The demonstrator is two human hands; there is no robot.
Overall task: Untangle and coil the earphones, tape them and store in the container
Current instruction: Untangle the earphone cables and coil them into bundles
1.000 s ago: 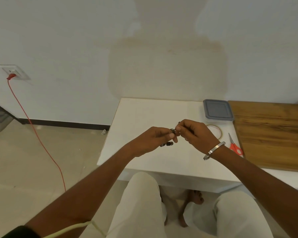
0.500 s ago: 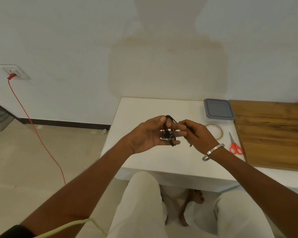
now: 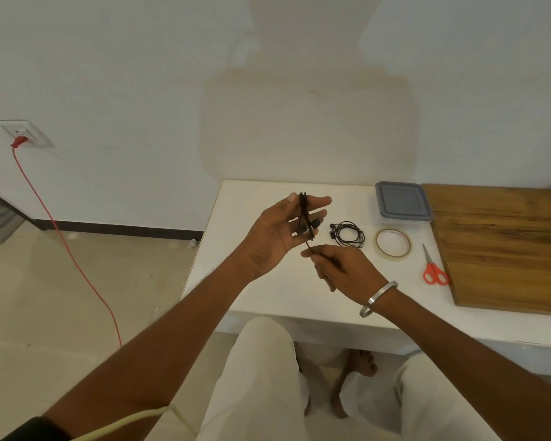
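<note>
Black earphones [image 3: 304, 207] are wound in loops around the straight fingers of my raised left hand [image 3: 275, 238], and the thumb pins the cord at the top. The earbuds hang against the palm side. Just below, my right hand [image 3: 342, 269] pinches the loose end of the same cord and holds it taut. A second pair of black earphones [image 3: 348, 234] lies coiled on the white table [image 3: 268, 291]. The clear container with a grey lid [image 3: 401, 202] stands shut at the back. A tape roll [image 3: 393, 244] lies flat in front of it.
Red-handled scissors [image 3: 434, 269] lie right of the tape, next to a wooden board [image 3: 503, 246] covering the table's right side. A red cable [image 3: 61, 237] runs from a wall socket down across the floor on the left. My knees are under the table's front edge.
My left hand rose and spread its fingers with the cord looped round them. My right hand dropped below it, drawing the cord end down. The coiled pair on the table is now uncovered.
</note>
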